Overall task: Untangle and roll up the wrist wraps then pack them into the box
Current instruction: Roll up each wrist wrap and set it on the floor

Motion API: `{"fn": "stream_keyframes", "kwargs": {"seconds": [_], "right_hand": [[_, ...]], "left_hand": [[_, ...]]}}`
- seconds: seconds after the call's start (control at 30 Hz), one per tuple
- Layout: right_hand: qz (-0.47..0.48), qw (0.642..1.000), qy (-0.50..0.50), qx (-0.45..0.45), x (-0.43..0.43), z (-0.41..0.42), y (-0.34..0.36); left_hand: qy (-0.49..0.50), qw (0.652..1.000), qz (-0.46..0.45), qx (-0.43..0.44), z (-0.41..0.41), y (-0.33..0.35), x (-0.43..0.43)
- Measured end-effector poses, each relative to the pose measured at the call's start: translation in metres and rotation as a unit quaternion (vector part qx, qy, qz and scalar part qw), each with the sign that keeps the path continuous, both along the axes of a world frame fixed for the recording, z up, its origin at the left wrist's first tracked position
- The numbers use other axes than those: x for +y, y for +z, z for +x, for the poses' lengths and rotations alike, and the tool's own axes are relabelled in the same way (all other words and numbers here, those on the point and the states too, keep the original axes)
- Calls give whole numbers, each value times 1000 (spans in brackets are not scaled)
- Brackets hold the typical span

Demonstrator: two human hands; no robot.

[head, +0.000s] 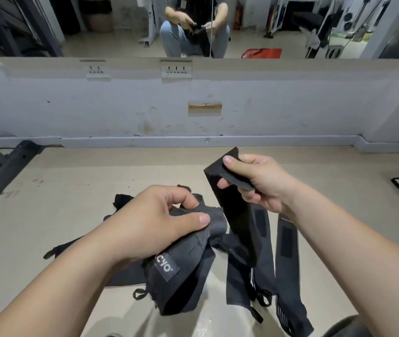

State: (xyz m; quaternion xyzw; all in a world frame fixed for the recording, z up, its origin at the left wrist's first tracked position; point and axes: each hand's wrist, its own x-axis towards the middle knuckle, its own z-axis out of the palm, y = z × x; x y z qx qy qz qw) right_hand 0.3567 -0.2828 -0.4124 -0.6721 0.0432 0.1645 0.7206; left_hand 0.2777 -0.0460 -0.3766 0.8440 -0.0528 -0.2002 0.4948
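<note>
Left hand (154,222) is clenched round a bunched wrap (181,268), thumb on top, fingers curled into the folds. Right hand (259,181) pinches the flat end of a black strap (237,215) between thumb and fingers, up and right of the bunched wrap. The strap hangs from the pinch and drops behind the bunch into the pile. Neither hand is free.

Handling (judgement only): light, soft, limp webbing that droops wherever it is unsupported. Not fragile, and the woven face looks grippy, not slippery. The hook-and-loop patches probably snag neighbouring fabric and hold the tangle together. Best hold is a flat free end, as the right hand has it: draw it out lengthwise while the other hand pins the bunch. For rolling, probably start at the loop end so the patch closes the roll.

Looks: the bunched wrap is charcoal with a label (165,267) in white letters, partly hidden. A small thumb loop (139,293) sits below-left of the bunch. Right of the bunch, two more wraps (287,263) lie lengthwise on the floor (47,203), each with a darker rectangular patch (286,242) and white stripes toward the near ends. Black strap ends poke out left of the bunch. Box not in view.
</note>
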Motion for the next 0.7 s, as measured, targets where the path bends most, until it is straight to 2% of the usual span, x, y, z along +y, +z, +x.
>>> {"fn": "stream_keyframes", "kwargs": {"seconds": [0.07,0.23,0.37,0.5,0.6,0.63,0.7], "right_hand": [[-7,1000,9,-9,-2,1,0],[-44,997,56,-25,3,-2,6],[-35,995,92,-33,-3,-6,16],[-60,991,108,-50,-4,-13,25],[-71,991,90,-68,-1,-17,27],[-68,991,89,-70,-1,-18,27],[-63,991,99,-66,0,-19,30]], "left_hand": [[-26,999,46,-3,-1,-2,2],[-52,998,17,19,0,3,2],[-88,996,14,-5,-2,7,8],[-81,991,-105,28,-4,18,14],[-134,965,-210,81,-5,21,19],[-129,961,-233,77,-5,20,18],[-84,968,-235,17,-2,15,15]]}}
